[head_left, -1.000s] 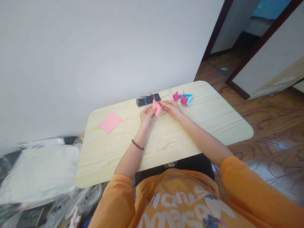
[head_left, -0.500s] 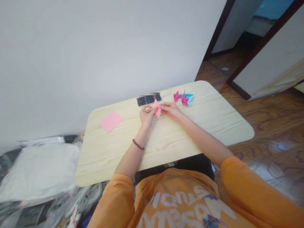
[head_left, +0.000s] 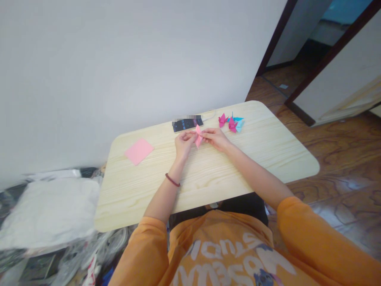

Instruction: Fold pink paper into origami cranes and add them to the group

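Observation:
Between my two hands is a small folded pink origami paper (head_left: 198, 140), its pointed ends showing above and below the fingers. My left hand (head_left: 184, 144) pinches its left side, while my right hand (head_left: 216, 138) grips the right side with thumb and fingertips. The exact folds under the fingertips are hidden. Just beyond the left hand lies a phone (head_left: 187, 124) with a lit screen. Folded paper cranes, including a magenta one (head_left: 222, 120) and a light blue one (head_left: 239, 125), sit together beyond my right hand.
On the left of the wooden table (head_left: 143, 190) lies a square of pink paper (head_left: 139, 151). A white cable (head_left: 212, 114) runs by the phone. A wall (head_left: 133, 67) stands behind the table. White cloth (head_left: 50, 210) and plastic-wrapped items lie at lower left.
The pink folded paper has turned slightly and looks narrower between my fingers. Both hands stay in nearly the same place, still holding it. The view has shifted very slightly.

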The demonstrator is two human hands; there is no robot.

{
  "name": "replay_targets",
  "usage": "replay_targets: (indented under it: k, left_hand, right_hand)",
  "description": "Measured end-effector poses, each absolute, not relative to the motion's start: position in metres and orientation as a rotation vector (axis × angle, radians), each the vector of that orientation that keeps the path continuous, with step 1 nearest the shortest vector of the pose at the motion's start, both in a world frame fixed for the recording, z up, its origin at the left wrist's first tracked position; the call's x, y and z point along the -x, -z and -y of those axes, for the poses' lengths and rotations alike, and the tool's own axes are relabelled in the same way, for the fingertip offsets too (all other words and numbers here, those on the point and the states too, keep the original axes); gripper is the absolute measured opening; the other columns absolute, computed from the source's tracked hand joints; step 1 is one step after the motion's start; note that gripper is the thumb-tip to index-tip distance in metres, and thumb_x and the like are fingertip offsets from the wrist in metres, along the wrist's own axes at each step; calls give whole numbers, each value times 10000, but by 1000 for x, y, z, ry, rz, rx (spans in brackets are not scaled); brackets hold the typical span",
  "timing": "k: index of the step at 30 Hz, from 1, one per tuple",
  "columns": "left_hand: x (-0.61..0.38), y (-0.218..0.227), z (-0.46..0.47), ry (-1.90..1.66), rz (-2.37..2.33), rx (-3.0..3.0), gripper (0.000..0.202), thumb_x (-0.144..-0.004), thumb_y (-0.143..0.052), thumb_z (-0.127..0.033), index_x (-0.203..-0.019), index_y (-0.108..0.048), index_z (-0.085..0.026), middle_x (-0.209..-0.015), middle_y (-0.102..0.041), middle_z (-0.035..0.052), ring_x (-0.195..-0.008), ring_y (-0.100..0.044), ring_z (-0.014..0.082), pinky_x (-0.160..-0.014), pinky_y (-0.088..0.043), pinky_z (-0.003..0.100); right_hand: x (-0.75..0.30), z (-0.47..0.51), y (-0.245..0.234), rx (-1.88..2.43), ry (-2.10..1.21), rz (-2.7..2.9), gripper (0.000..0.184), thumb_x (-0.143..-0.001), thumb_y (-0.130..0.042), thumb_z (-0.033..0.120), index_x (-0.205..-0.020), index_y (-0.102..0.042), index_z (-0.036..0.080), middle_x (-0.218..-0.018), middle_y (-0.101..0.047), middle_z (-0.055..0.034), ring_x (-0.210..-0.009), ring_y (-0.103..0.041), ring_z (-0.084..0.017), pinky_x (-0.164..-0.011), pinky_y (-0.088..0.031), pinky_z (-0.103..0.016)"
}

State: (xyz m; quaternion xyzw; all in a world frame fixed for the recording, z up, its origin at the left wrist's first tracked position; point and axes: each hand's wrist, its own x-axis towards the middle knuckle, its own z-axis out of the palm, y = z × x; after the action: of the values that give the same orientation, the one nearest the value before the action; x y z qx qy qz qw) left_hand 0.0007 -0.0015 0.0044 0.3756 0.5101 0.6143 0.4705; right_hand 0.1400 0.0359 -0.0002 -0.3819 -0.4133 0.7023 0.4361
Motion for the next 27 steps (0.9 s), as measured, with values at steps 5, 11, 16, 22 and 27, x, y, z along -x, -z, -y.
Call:
replay_targets:
  k: [5, 11, 16, 22, 27]
  left_hand:
    - [-1, -3, 0, -1641, -1248, -891, 206, -559, -813, -198, -725, -698, -155, -711, -702, 32, -655, -640, 124, -679, -497, 248]
    - [-2, -2, 0, -1653, -1263, -912, 213, -557, -823, -220, -724, -705, -157, -751, -712, 39, -687, -649, 131, -718, -517, 263]
    - [-2, -2, 0, -1594, -1248, -861, 256, -538, -838, -257, -718, -694, -146, -728, -702, 44, -675, -657, 146, -703, -519, 287]
    - [-3, -6, 2, -1542, -1244, -811, 289, -507, -855, -274, -698, -685, -141, -696, -700, 43, -640, -655, 146, -678, -535, 291]
    - [-2, -8, 3, -1523, -1228, -829, 308, -481, -862, -291, -688, -691, -140, -681, -708, 39, -618, -651, 139, -671, -550, 287]
  right_hand:
    - [-141, -35, -1, 901, -1865, 943, 248, -537, -857, 245, -700, -702, 141, -672, -677, -9, -603, -583, -68, -568, -462, -178]
    - [-140, -34, 0, 910, -1937, 928, 184, -582, -834, 201, -679, -692, 134, -632, -663, -4, -554, -564, -57, -486, -419, -156]
    - [-141, -34, -2, 931, -1929, 945, 196, -561, -844, 179, -649, -674, 135, -597, -645, 4, -527, -544, -53, -457, -390, -157]
    - [-143, -34, -3, 941, -1910, 964, 201, -551, -848, 168, -604, -657, 132, -567, -629, 7, -508, -527, -42, -459, -388, -149]
    - [-145, -36, -2, 961, -1885, 996, 212, -525, -858, 170, -582, -657, 131, -542, -615, 16, -495, -516, -36, -464, -394, -147]
